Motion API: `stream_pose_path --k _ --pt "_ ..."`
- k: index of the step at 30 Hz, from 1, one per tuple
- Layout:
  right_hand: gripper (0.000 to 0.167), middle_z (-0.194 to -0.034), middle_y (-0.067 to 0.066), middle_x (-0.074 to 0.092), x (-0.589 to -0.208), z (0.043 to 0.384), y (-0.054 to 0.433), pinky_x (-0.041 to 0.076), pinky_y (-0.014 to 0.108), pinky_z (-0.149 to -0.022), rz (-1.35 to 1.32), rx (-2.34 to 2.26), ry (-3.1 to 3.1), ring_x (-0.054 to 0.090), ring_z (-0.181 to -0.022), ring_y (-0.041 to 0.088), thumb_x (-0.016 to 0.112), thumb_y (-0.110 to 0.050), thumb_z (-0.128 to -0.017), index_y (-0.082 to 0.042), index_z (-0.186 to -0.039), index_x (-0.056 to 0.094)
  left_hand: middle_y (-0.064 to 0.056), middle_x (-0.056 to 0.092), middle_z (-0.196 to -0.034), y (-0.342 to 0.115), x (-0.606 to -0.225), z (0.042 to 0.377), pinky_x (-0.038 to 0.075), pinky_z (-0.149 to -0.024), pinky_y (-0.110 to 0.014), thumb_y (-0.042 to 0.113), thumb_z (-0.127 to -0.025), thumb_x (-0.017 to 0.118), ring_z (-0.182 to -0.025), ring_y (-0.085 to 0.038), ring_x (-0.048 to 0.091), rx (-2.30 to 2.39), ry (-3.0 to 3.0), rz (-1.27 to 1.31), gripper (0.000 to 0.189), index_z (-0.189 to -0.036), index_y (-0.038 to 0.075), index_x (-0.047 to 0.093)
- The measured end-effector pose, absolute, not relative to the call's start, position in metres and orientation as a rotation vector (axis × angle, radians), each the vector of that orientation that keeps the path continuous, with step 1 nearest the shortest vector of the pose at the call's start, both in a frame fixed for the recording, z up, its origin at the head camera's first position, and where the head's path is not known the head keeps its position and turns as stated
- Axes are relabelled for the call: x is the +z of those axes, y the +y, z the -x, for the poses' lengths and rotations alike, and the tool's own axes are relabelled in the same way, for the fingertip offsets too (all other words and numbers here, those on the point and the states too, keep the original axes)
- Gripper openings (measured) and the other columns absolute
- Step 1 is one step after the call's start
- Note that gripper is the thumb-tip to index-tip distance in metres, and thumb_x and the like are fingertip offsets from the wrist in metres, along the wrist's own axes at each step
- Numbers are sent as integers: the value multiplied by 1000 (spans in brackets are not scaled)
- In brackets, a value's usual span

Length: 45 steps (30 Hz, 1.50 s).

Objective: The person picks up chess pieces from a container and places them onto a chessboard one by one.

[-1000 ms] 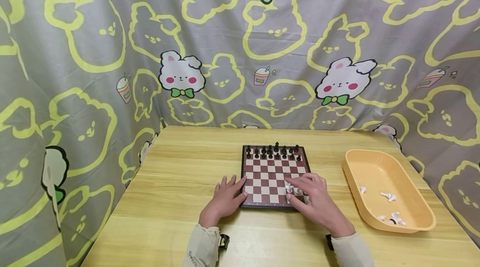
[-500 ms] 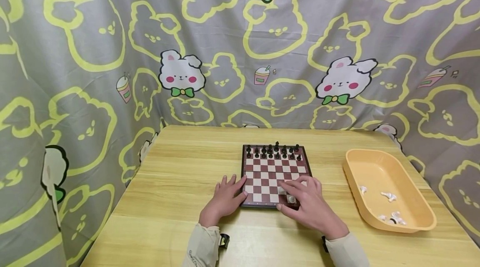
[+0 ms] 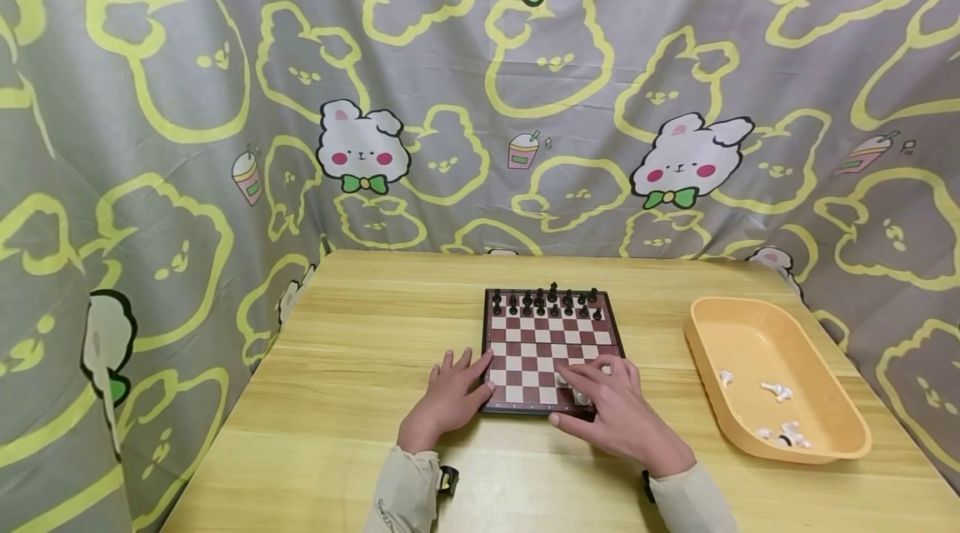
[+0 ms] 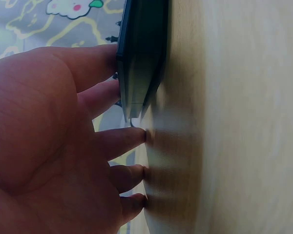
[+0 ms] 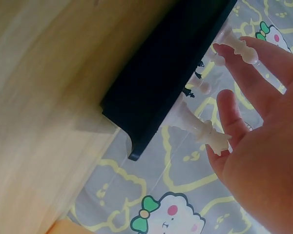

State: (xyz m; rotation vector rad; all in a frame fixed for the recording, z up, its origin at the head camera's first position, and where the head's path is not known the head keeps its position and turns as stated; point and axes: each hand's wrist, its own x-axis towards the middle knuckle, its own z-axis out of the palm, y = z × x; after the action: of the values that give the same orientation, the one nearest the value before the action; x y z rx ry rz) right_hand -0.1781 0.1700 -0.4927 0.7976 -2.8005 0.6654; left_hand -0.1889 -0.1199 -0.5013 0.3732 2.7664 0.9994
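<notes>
A small chessboard (image 3: pixel 522 364) lies on the table, with black pieces (image 3: pixel 540 304) in two rows along its far side. My left hand (image 3: pixel 447 402) rests at the board's left edge, thumb and index finger against it. Its other fingers touch the tabletop in the left wrist view. My right hand (image 3: pixel 618 412) is over the near right part of the board, fingers spread and loosely bent, with the index fingertip right at a white pawn (image 3: pixel 562 381). The right wrist view shows white chess pieces (image 5: pixel 193 122) standing close to the fingers; the right hand partly hides them from above.
An orange plastic tray (image 3: pixel 832 375) stands at the right, with several loose white pieces (image 3: pixel 777 392) in it. The wooden table (image 3: pixel 360 333) meets a patterned grey curtain (image 3: pixel 450 141) at its back and sides.
My right hand has shifted left and slightly nearer to me; its thumb now reaches past the board's near edge, farther from the index fingertip. The left hand keeps still.
</notes>
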Motion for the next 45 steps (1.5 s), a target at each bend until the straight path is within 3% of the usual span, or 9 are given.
stream_pose_path --k 21,33,36,39,43,45 --pt "72 -142 8 64 -492 179 169 17 58 -108 -813 670 -2854 39 -129 38 73 -60 -88 -13 -142 65 -30 31 -162 -120 -500 188 8 -120 -71 33 -107 53 -151 -58 11 995 2772 -369 55 -158 13 44" --pt "78 -144 5 63 -492 178 170 18 60 -110 -810 685 -2873 37 -135 44 76 -64 -84 -18 -145 63 -31 31 -162 -120 -499 188 8 -120 -71 32 -107 53 -151 -59 11 999 2770 -369 55 -158 12 45" --pt "78 -147 2 61 -493 179 171 19 60 -109 -816 758 -2854 37 -136 43 78 -60 -84 -18 -147 61 -31 31 -162 -120 -499 188 8 -120 -71 32 -107 53 -151 -59 11 998 2772 -371 55 -158 12 45" --pt "76 -154 6 53 -492 180 175 23 67 -109 -817 877 -2806 33 -139 44 77 -54 -87 -16 -150 57 -30 31 -162 -120 -498 187 8 -120 -71 32 -107 53 -151 -58 10 1002 2768 -364 55 -158 13 45" --pt "68 -160 15 43 -482 185 191 29 79 -103 -755 1027 -2689 29 -141 48 74 -38 -94 -9 -152 52 -30 31 -163 -119 -498 187 7 -121 -70 33 -108 53 -152 -57 10 1005 2763 -355 55 -158 14 44" --pt "61 -157 19 46 -476 190 205 31 78 -102 -675 1045 -2600 33 -138 48 72 -29 -97 -5 -149 53 -30 31 -163 -119 -498 187 7 -121 -70 32 -107 53 -152 -58 10 1004 2763 -356 55 -158 14 45"
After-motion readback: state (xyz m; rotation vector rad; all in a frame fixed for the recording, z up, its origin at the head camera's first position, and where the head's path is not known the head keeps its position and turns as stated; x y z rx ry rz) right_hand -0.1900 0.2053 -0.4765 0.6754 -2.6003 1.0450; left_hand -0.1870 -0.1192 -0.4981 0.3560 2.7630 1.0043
